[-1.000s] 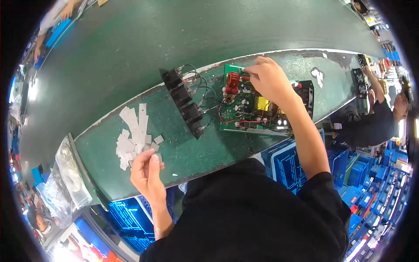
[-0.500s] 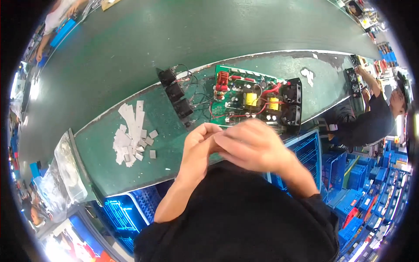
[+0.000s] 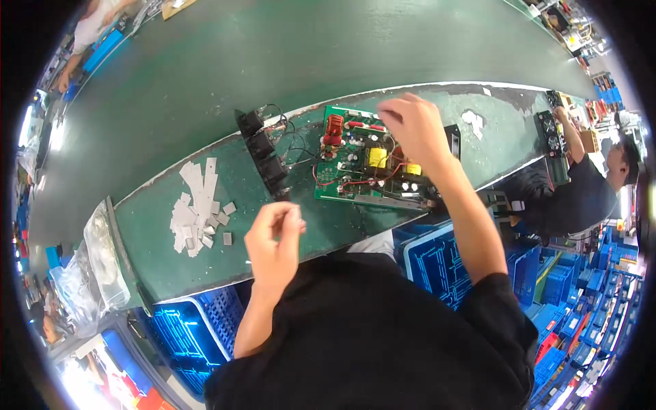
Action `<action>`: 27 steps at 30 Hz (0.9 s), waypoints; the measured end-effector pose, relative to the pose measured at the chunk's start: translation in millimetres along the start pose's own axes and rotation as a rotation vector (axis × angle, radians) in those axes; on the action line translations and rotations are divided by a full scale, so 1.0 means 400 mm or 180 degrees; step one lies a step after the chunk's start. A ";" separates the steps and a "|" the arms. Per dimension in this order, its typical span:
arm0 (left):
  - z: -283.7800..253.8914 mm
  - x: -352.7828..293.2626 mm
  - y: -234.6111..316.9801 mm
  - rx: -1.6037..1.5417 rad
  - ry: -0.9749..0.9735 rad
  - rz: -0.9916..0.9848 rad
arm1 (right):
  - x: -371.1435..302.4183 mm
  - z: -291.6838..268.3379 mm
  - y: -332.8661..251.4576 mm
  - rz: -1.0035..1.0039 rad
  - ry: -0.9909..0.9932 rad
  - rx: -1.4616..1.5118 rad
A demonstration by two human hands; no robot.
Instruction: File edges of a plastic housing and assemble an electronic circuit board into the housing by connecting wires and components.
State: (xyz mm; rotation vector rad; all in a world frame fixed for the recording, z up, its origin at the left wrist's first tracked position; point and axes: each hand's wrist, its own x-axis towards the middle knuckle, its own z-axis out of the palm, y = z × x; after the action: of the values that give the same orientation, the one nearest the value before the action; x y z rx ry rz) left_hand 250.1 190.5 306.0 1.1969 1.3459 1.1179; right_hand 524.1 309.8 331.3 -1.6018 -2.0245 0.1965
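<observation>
My left hand (image 3: 275, 246) is raised in front of my body at the bench's near side. Its thumb and forefinger are curled together; anything between them is too small to make out. Over the far right part of a green circuit board (image 3: 326, 174) is my right hand (image 3: 415, 133), fingers bent and pressed together, their contents hidden. The board carries red coils, yellow-wrapped transformers (image 3: 377, 158) and red wires. Left of it stands a black panel with several square black parts (image 3: 262, 145), joined by dark wires. My right hand partly covers the black fan end (image 3: 452, 140).
Thin grey strips and small square pads (image 3: 195, 212) lie piled on the left of the green bench. White scraps (image 3: 472, 121) lie to the right. Blue crates (image 3: 437, 263) stand below the near edge. A co-worker (image 3: 581, 198) works at the far right.
My hands were together in front of the board and have parted. The right one has moved up and away over the board; the left has shifted slightly left and down.
</observation>
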 end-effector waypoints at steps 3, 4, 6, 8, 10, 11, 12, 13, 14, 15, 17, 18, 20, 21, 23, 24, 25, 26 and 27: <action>-0.104 -0.025 -0.034 0.0370 0.0490 -0.0059 | 0.054 0.073 0.060 -0.0067 -0.0219 -0.0068; -0.142 -0.037 -0.048 0.0331 0.0697 -0.0222 | 0.064 0.084 0.056 -0.0092 -0.0236 -0.0073; -0.215 -0.060 -0.079 0.0354 0.1113 -0.0373 | 0.079 0.103 0.036 0.0072 -0.0812 -0.0656; -0.282 -0.073 -0.109 0.0423 0.1458 -0.0451 | 0.085 0.117 0.026 -0.0015 -0.0980 -0.0664; -0.334 -0.079 -0.135 0.0474 0.1558 -0.0389 | 0.084 0.126 0.021 -0.0090 -0.1142 -0.0670; -0.353 -0.082 -0.142 0.0473 0.1608 -0.0368 | 0.077 0.128 0.015 -0.0056 -0.1205 -0.0452; -0.365 -0.079 -0.145 0.0504 0.1717 -0.0458 | 0.071 0.129 0.013 -0.0015 -0.1267 -0.0236; -0.372 -0.071 -0.146 0.0483 0.1722 -0.0471 | 0.064 0.129 0.018 -0.0023 -0.1281 -0.0255; -0.377 -0.064 -0.145 0.0539 0.1676 -0.0384 | 0.055 0.131 0.027 -0.0060 -0.1160 -0.0333; -0.381 -0.057 -0.148 0.0595 0.1627 -0.0296 | 0.048 0.133 0.030 -0.0097 -0.1038 -0.0411; -0.384 -0.047 -0.150 0.0556 0.1573 -0.0208 | 0.037 0.138 0.002 -0.0034 -0.1019 -0.0472; -0.379 -0.044 -0.148 0.0567 0.1513 -0.0180 | 0.034 0.139 -0.008 0.0044 -0.0991 -0.0527; -0.371 -0.040 -0.153 0.0568 0.1464 -0.0160 | 0.035 0.144 -0.008 -0.0100 -0.0985 -0.0637; -0.367 -0.040 -0.163 0.0534 0.1429 -0.0064 | 0.033 0.146 -0.008 -0.0236 -0.0972 -0.0733; -0.369 -0.052 -0.163 0.0629 0.1340 -0.0027 | 0.024 0.155 -0.015 -0.0367 -0.0905 -0.0794; -0.370 -0.058 -0.165 0.0636 0.1368 -0.0047 | 0.019 0.162 -0.021 -0.0486 -0.0826 -0.0847; -0.371 -0.061 -0.171 0.0613 0.1387 0.0010 | 0.012 0.165 -0.027 -0.0509 -0.0851 -0.0826; -0.370 -0.064 -0.177 0.0596 0.1408 0.0064 | 0.003 0.162 -0.033 -0.0462 -0.0846 -0.0922; -0.376 -0.074 -0.185 0.0986 0.1531 0.0100 | 0.000 0.172 -0.046 -0.0454 -0.0856 -0.0961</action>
State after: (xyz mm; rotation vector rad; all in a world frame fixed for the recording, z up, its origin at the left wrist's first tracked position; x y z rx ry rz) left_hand 94.5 150.2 250.0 1.2127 1.9276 1.3064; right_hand 474.0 319.5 281.7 -1.6712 -2.4631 0.0561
